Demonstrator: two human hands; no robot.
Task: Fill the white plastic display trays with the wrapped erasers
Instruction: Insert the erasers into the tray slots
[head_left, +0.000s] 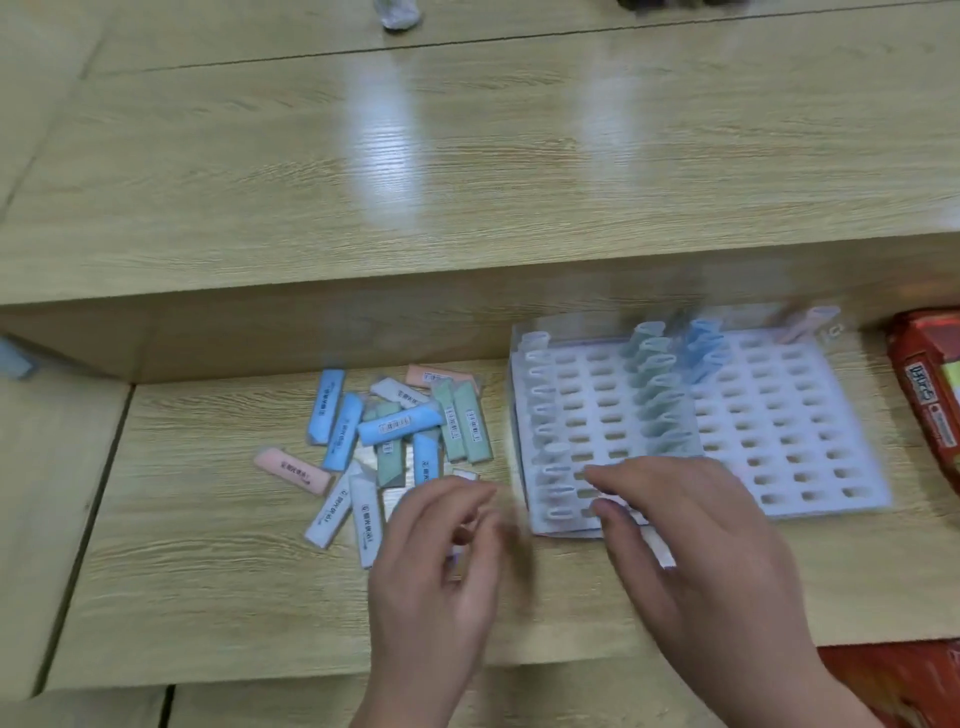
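- My left hand (441, 566), just left of the white display tray (779, 431), has thumb and fingertips drawn together. As far as the blur lets me judge, that grip is pinching a pale wrapped eraser (458, 557).
- My right hand (696, 545) lies over the tray's near left corner, fingers spread and loose, its grip released.
- The loose erasers (400, 431) lie in a heap to the left of the tray. In the tray, the left column, a green column (657, 395) and a few blue ones towards the back stand filled.
- Most slots right of the green column are empty, so I judge the filling far from done.
- To do this well, I would steady the tray with my right hand, turn the eraser end-down and seat it in the empty slot beside the full left column.
- The standing erasers lean, so I should come straight down rather than sweep across them.
- Behind the tray a wooden ledge (467, 312) rises, and a red packet (924, 400) crowds the tray's right side.
- The open surface (234, 571) is to the tray's left and near side.
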